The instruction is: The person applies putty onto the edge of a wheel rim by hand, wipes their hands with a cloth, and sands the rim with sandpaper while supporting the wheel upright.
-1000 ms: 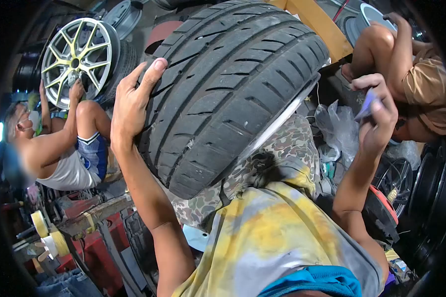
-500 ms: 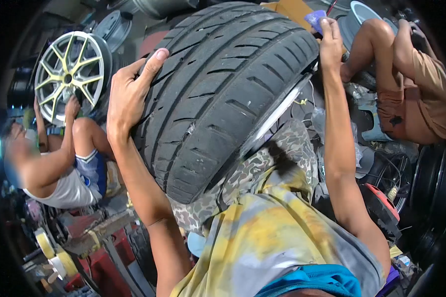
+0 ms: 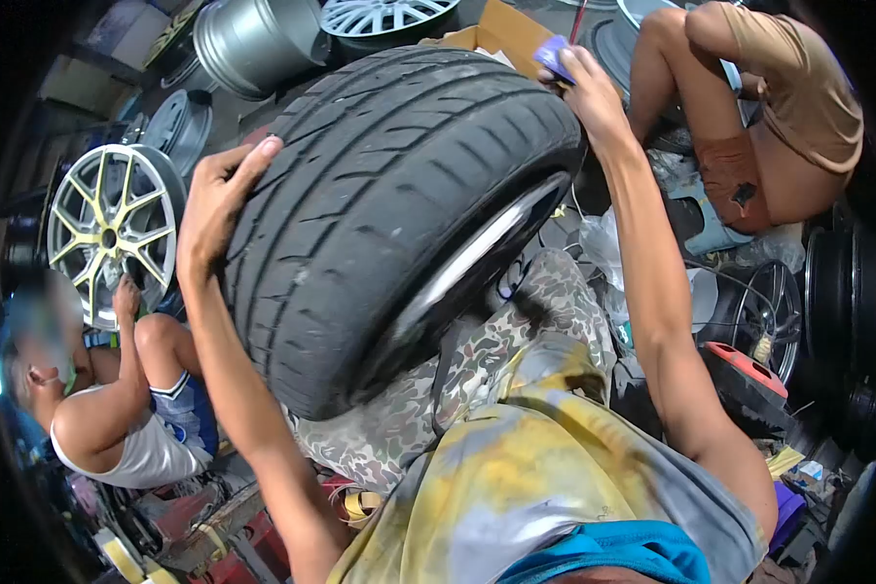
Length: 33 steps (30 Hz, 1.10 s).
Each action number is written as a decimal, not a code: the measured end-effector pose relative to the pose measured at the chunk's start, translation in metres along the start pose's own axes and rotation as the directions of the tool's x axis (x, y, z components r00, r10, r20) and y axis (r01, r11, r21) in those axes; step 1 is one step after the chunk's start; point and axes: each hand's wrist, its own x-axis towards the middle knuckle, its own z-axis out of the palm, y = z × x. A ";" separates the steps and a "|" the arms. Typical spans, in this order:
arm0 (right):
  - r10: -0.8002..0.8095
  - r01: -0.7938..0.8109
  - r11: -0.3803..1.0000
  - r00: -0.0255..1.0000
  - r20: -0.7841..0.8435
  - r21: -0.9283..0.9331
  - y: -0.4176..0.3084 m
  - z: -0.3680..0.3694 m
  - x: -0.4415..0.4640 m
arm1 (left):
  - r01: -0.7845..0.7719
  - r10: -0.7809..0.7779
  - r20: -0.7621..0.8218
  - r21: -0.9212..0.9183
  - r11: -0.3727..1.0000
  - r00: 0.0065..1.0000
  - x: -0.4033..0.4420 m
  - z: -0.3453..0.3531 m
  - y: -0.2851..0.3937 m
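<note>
A large black tyre [image 3: 389, 209] on a wheel leans in front of me, its tread facing up. Its white-edged rim [image 3: 492, 238] shows on the near right side, above my camouflage trousers [image 3: 526, 321]. My left hand [image 3: 219, 200] grips the tyre's left edge, thumb stretched along the tread, with most fingers hidden behind. At the upper right edge of the tyre, my right hand [image 3: 594, 92] pinches a small, thin purple piece [image 3: 555, 60]. Whether it is abrasive sheet or cloth I cannot tell.
A person in a white top [image 3: 131, 428] sits at left by a yellow-and-silver rim [image 3: 109, 237]. Another person in a brown shirt [image 3: 798, 73] crouches at right. A silver rim [image 3: 263, 44] and a cardboard box [image 3: 516, 34] lie behind the tyre. Black rims [image 3: 832, 292] stand at far right.
The tyre has tilted and turned, so more of its rim side shows. Both hands sit further left in view, the right still with the purple piece. My view has shifted, showing more rims behind.
</note>
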 end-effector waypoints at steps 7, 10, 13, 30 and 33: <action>-0.238 0.288 0.888 0.955 -0.178 0.360 -0.026 0.001 -0.129 | -0.038 0.049 0.135 -0.079 0.996 0.990 0.003 -0.017 -0.034; -0.481 0.449 0.859 0.873 -0.085 -0.245 -0.047 0.009 -0.198 | -0.027 0.046 0.146 -0.128 0.991 0.988 -0.028 -0.013 -0.010; -0.673 0.692 0.524 0.694 0.256 -0.496 -0.075 0.016 -0.239 | -0.055 0.069 0.149 -0.092 0.994 0.986 -0.038 -0.011 -0.007; -0.571 0.803 0.292 0.583 0.579 -0.521 -0.069 0.027 -0.251 | 0.068 -0.070 -0.019 -0.073 0.995 0.997 -0.064 -0.002 0.018; -0.563 0.784 0.273 0.601 0.568 -0.558 -0.069 0.021 -0.252 | 0.085 -0.088 -0.011 -0.153 0.984 0.996 -0.066 0.003 0.022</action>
